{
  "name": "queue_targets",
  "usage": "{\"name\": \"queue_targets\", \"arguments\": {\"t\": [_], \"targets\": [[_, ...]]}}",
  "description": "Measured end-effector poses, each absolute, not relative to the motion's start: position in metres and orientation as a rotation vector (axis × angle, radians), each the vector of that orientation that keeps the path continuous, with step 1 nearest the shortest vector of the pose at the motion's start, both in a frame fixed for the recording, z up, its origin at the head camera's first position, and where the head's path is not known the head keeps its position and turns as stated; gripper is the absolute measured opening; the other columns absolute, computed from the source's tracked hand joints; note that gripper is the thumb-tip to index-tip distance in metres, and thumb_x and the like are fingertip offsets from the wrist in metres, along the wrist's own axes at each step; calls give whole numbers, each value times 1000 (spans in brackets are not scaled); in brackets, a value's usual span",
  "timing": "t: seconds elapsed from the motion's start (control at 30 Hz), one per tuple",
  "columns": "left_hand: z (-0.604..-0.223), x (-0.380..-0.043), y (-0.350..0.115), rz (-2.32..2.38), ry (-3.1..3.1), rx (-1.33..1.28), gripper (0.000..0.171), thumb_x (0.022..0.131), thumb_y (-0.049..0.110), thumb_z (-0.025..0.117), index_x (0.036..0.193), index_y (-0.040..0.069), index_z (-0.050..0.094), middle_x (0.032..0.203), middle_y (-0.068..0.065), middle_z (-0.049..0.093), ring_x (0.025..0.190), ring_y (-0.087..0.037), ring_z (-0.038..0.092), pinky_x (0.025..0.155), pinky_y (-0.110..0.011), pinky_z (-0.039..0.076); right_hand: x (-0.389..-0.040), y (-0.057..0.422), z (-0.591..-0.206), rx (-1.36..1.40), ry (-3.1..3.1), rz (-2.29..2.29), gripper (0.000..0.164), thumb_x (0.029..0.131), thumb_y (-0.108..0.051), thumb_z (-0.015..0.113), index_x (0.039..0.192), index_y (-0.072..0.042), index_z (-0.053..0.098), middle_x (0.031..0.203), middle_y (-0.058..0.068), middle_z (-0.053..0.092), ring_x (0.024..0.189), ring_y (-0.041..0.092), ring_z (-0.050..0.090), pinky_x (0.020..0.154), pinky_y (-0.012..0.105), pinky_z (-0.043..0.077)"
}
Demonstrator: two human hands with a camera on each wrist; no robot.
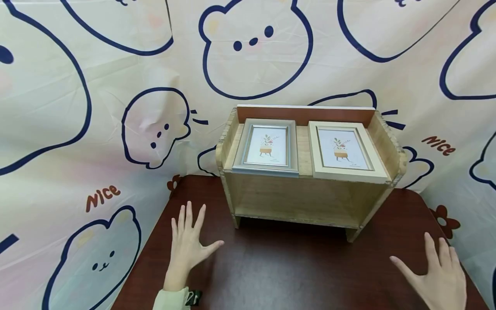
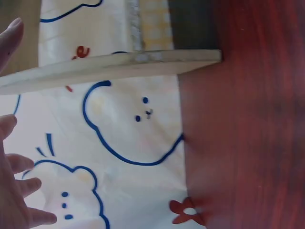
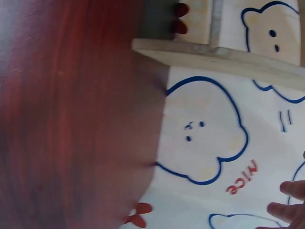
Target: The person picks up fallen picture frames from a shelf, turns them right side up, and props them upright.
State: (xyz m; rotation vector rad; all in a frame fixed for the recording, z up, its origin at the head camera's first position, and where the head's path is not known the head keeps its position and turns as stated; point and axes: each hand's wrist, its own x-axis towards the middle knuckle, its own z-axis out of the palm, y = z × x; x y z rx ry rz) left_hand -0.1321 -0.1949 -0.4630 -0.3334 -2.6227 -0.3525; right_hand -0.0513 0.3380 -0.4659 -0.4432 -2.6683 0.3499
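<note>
My left hand (image 1: 187, 245) is held over the left part of the dark red-brown table, fingers spread, nothing in it. On the right, my right hand (image 1: 439, 271) hovers near the table's right edge, its fingers extended and the palm bare. Between and beyond them stands a small wooden shelf (image 1: 294, 217). On its top lie two picture frames: a silver-grey picture frame (image 1: 238, 153) at the left and a cream picture frame (image 1: 319, 159) at the right. Both show a potted plant drawing. In the left wrist view, fingers (image 2: 28, 186) appear beside the shelf's side panel (image 2: 119, 67).
The shelf has side walls, a back rail (image 1: 306, 115) and a hollow lower compartment. Its feet rest toward the back of the table (image 1: 279, 271). A white cloth (image 1: 155, 73) printed with blue-outlined bears hangs behind and at both sides.
</note>
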Motion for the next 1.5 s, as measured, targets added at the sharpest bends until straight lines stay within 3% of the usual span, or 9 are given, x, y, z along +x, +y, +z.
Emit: {"name": "queue_targets", "arguments": {"t": [0.23, 0.37, 0.43, 0.53, 0.67, 0.8, 1.03, 1.33, 1.5], "targets": [[-444, -132, -188, -438, -2386, -442, 97, 73, 80, 36, 140, 10, 36, 145, -20, 25, 128, -40, 28, 95, -64, 25, -50, 321, -439, -476, -2633, 523, 95, 72, -51, 68, 142, -2, 27, 134, 32, 35, 112, 53, 37, 87, 65, 30], [-429, -134, -182, -499, -2221, -512, 85, 80, 69, 42, 131, 2, 47, 136, -21, 40, 118, -40, 42, 92, -56, 34, -51, 307, -423, -430, -2568, 579, 83, 71, -47, 71, 135, -2, 42, 123, 28, 49, 104, 49, 45, 81, 62, 35], [-422, -136, -179, -562, -2152, -540, 77, 82, 63, 47, 127, 0, 51, 131, -20, 47, 114, -38, 47, 90, -51, 38, -54, 299, -415, -336, -2479, 599, 74, 68, -41, 75, 126, -2, 53, 112, 25, 58, 97, 43, 51, 76, 53, 40], [-411, -140, -174, -701, -2060, -586, 64, 85, 51, 53, 120, -3, 57, 121, -19, 55, 107, -34, 53, 89, -40, 42, -60, 289, -405, -137, -2321, 645, 54, 64, -27, 79, 110, -2, 64, 90, 16, 65, 78, 13, 58, 66, 30, 42], [-395, -146, -167, -882, -1947, -636, 46, 87, 35, 58, 110, -4, 62, 107, -18, 62, 95, -32, 58, 88, -24, 43, -72, 277, -392, 83, -2180, 758, 30, 67, -12, 77, 94, -2, 70, 71, -12, 61, 53, -13, 41, 48, 10, 32], [-381, -152, -160, -997, -1882, -647, 27, 81, 14, 64, 102, -3, 65, 93, -15, 65, 80, -26, 60, 75, -21, 48, -83, 264, -381, 176, -2139, 856, 19, 71, -4, 73, 89, -4, 71, 72, -30, 53, 49, -11, 44, 44, 9, 33], [-358, -164, -149, -1088, -1848, -630, 29, 67, -13, 68, 95, -9, 64, 83, -19, 64, 69, -28, 61, 60, -29, 52, -101, 242, -359, 294, -2096, 943, 19, 73, 0, 71, 92, -2, 70, 74, -23, 57, 47, -5, 42, 42, 12, 31], [-324, -181, -128, -1163, -1907, -631, 33, 75, -4, 68, 106, -13, 61, 91, -24, 63, 75, -31, 63, 65, -36, 54, -135, 210, -317, 284, -2138, 1177, 21, 76, -5, 72, 96, 0, 70, 74, -21, 61, 62, -4, 57, 56, 8, 43], [-310, -191, -118, -1165, -2030, -615, 46, 77, 5, 69, 117, -13, 54, 107, -28, 59, 88, -36, 62, 75, -40, 53, -154, 196, -298, 271, -2235, 1294, 30, 79, -13, 70, 105, 2, 66, 80, -1, 68, 65, -2, 59, 59, 11, 47]]}}
